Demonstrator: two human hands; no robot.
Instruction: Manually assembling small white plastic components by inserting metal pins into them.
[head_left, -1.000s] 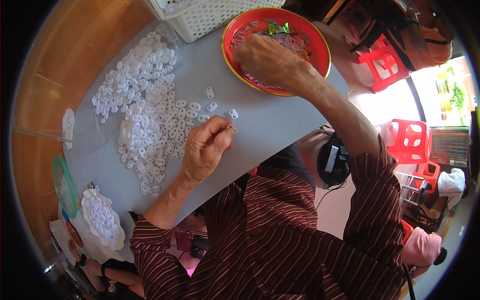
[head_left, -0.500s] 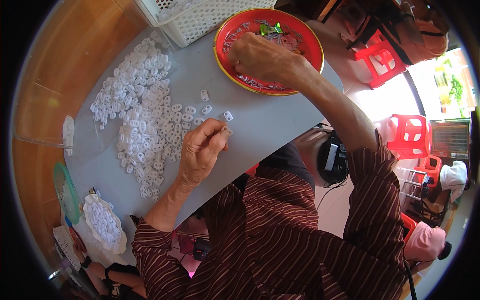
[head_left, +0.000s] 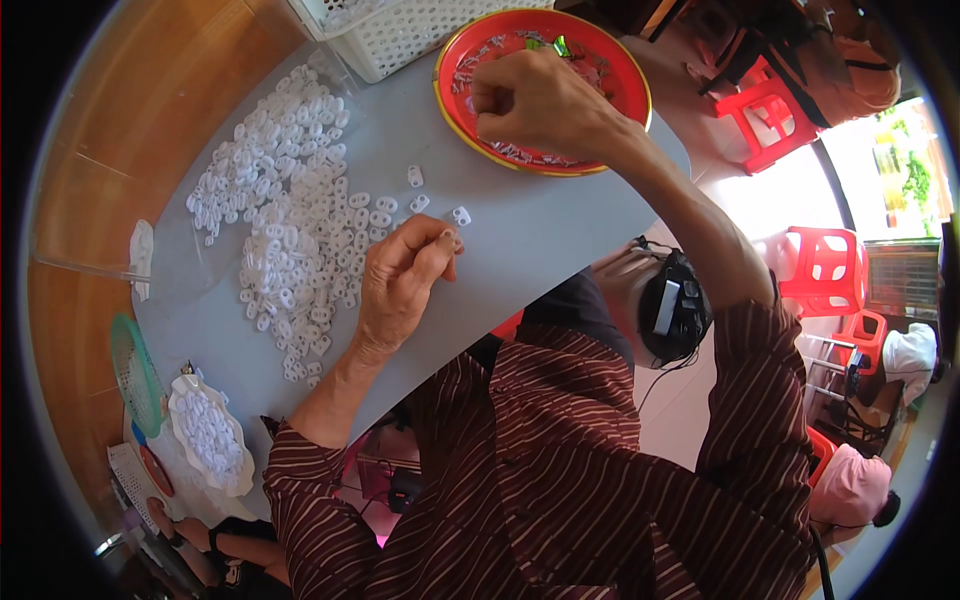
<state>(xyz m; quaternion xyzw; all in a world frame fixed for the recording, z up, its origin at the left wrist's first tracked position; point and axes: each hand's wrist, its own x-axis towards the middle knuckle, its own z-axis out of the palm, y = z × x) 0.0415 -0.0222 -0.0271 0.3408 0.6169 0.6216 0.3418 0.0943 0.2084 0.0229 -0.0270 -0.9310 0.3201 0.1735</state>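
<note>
My left hand (head_left: 398, 285) is closed in a pinch above the grey table, a small pale plastic piece barely showing at its fingertips. Just beyond it lie several loose white plastic pieces with two holes (head_left: 461, 216). To its left spreads a large heap of the same white pieces (head_left: 290, 240). Over the near side of a red basin with a yellow rim (head_left: 625, 60), my right hand (head_left: 540, 105) is closed, fingers curled together; what they hold is hidden. Small pale slender parts and a green wrapper (head_left: 562, 46) lie in the basin.
A white perforated basket (head_left: 400, 45) stands at the back edge. Farther left are a green sieve (head_left: 135, 375) and a white dish of small white parts (head_left: 235, 470). Another person's arm (head_left: 250, 550) reaches in at lower left. Red stools (head_left: 822, 270) stand at the right.
My right hand has lifted slightly and drawn back toward the basin's near side. My left hand keeps its pinch, almost in place. The whole view has shifted a little.
</note>
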